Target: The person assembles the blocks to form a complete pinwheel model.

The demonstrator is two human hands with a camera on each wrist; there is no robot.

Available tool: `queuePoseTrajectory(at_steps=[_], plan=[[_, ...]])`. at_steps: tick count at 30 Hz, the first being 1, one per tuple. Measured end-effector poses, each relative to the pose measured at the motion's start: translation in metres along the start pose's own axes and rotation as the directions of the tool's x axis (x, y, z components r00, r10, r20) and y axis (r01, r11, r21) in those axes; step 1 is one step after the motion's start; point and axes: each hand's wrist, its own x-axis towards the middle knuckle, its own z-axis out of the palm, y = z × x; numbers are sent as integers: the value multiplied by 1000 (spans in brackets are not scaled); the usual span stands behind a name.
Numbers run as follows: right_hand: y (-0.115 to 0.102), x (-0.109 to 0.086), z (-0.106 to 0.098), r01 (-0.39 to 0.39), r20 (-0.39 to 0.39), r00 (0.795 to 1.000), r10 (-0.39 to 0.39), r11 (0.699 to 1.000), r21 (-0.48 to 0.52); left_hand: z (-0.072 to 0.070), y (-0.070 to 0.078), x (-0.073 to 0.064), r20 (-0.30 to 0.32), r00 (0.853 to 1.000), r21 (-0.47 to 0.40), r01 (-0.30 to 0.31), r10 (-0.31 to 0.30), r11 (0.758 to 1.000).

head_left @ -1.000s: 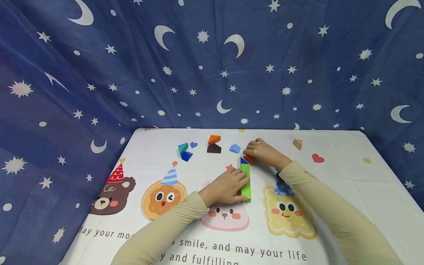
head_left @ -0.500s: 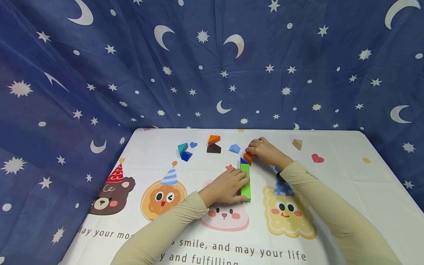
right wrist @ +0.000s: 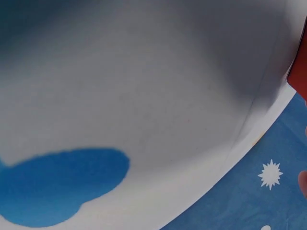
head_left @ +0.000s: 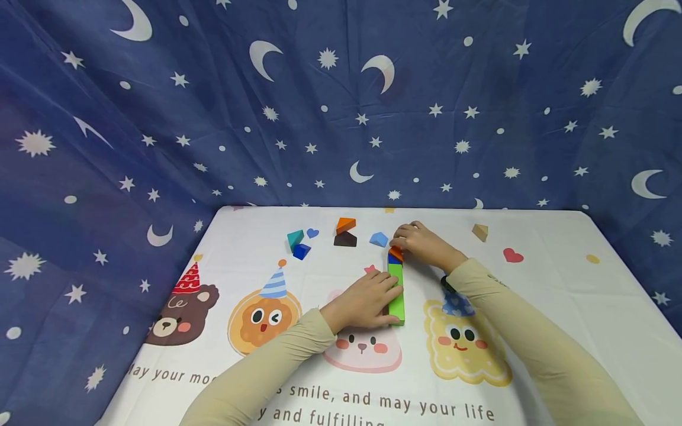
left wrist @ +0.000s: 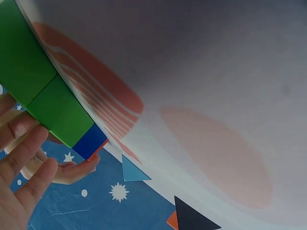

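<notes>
My left hand [head_left: 362, 300] rests across a row of green blocks [head_left: 396, 271] in the head view, fingers over the top and thumb at the near end. In the left wrist view the row shows as two green blocks [left wrist: 57, 110] end to end, with extended fingertips touching them. A dark blue wedge block [head_left: 393, 260] adjoins the far end. My right hand [head_left: 424, 243] pinches an orange-red wedge block [head_left: 396, 252] right against this blue wedge. Only a corner of the orange-red block [right wrist: 299, 79] shows at the edge of the right wrist view.
Beyond the row lies a light blue block [head_left: 379, 239]. Farther left are an orange triangle [head_left: 345, 225], a dark brown block [head_left: 345, 239], a teal block [head_left: 295, 238] and a blue block [head_left: 301, 252]. A tan block [head_left: 481, 232] lies to the right on the printed tablecloth [head_left: 565, 319].
My right hand has shifted the orange-red wedge block slightly left, from beside the blue wedge to flush against its slanted side. My left hand has stayed on the green blocks.
</notes>
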Motion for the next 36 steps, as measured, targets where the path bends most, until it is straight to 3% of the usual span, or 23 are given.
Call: queuePoseTrajectory(at_steps=[14, 21, 27, 33, 36], plan=[[1, -2, -6, -8, 24, 1000, 8, 1000, 12, -1, 0, 0, 0, 1000, 2, -1, 1, 1000], [7, -14, -13, -6, 12, 1000, 6, 1000, -7, 0, 0, 0, -3, 1000, 2, 0, 0, 1000], [7, -28, -19, -62, -28, 998, 62, 998, 9, 0, 1, 0, -1, 1000, -4, 2, -2, 1000], [3, -35, -16, -73, 32, 997, 71, 996, 44, -2, 0, -1, 10, 1000, -1, 5, -5, 1000], [1, -37, -16, -73, 25, 997, 72, 996, 51, -2, 0, 0, 11, 1000, -1, 0, 0, 1000]])
